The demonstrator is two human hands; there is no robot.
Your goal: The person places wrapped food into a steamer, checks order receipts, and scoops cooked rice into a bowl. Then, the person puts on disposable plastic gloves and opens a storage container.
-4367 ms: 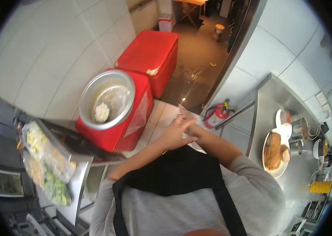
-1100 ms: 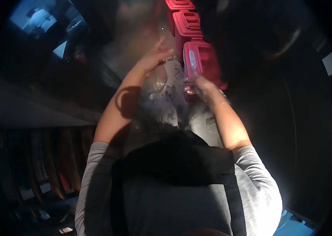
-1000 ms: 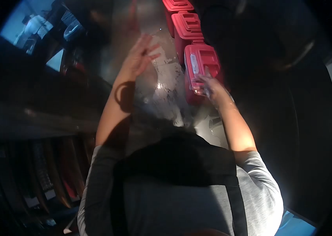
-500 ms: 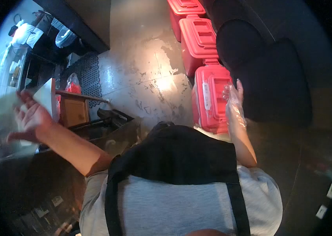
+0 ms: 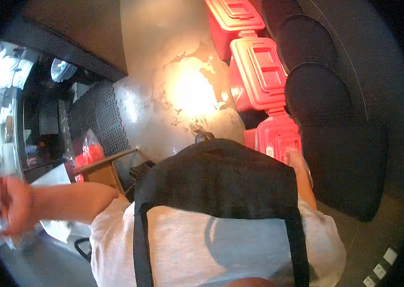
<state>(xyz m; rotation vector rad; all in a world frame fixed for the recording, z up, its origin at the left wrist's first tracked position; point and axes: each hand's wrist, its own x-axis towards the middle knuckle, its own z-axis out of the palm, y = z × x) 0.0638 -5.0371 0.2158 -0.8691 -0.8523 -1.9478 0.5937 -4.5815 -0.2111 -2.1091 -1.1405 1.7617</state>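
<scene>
My left hand [image 5: 13,205] is stretched out to the left, smeared by motion. Its fingers look partly bent, and something clear and shiny shows by them that I cannot make out. On the other side, my right hand [image 5: 297,161] is low beside the nearest red lidded bin [image 5: 278,131], over or against its lid; I cannot tell whether it touches. Clear plastic shows along that hand's edge. Its fingers are blurred and partly hidden. A black apron [image 5: 216,182] covers my front.
More red lidded bins, such as the second bin [image 5: 259,71], line up ahead along dark rounded seats [image 5: 319,91]. At left are a brown wooden panel [image 5: 104,177], a red item in a plastic bag [image 5: 89,153] and a perforated black mat [image 5: 94,115]. The floor [image 5: 149,110] looks shiny and patchy.
My view has shifted forward, so the nearest bin sits lower. My left arm has swung lower in view, its fingers less spread. My right hand is now lower, near the bin's front end.
</scene>
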